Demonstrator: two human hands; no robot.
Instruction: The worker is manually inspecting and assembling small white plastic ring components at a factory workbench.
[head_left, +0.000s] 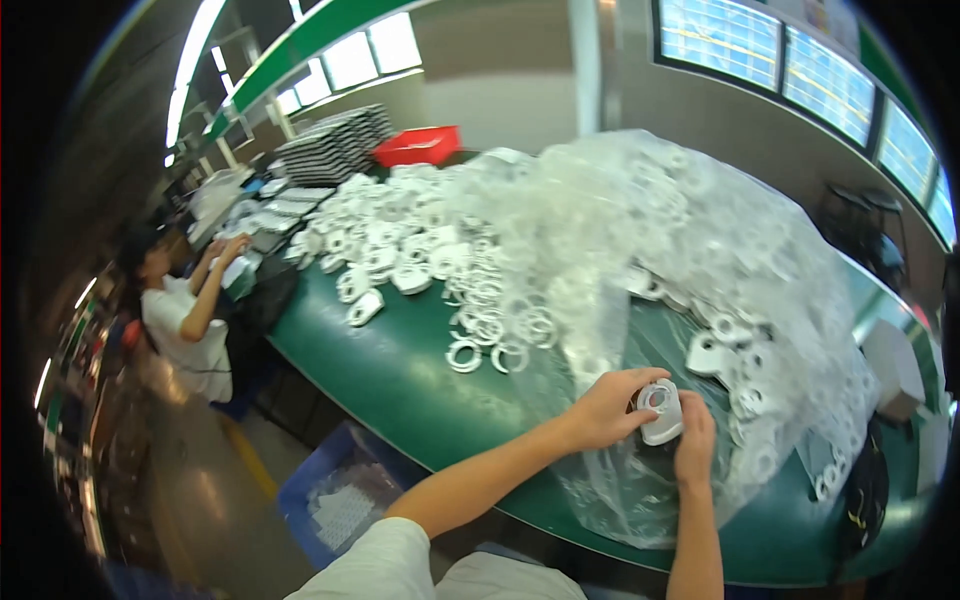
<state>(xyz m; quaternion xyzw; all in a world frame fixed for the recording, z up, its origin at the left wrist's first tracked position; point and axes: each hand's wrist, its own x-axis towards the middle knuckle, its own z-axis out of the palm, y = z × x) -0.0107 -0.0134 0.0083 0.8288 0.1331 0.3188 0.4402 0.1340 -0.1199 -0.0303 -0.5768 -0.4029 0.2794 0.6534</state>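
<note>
Between my two hands is a white plastic housing (661,427) with a round ring-shaped opening, held above the clear plastic bag on the green table. My left hand (612,405) grips its left side with thumb and fingers. On its right edge, the fingers of my right hand (694,440) close around it, partly hidden behind the part. Similar white parts (715,352) lie on the bag just beyond my hands. Several loose white rings (465,355) lie to the left, beside a heap of white housings (410,265).
A big clear bag (660,210) full of white parts covers the table's right side. The green table (400,370) curves toward me. A blue bin (320,500) stands below its edge. At the back are a red tray (418,146) and stacked trays (335,145). A co-worker (185,310) works at far left.
</note>
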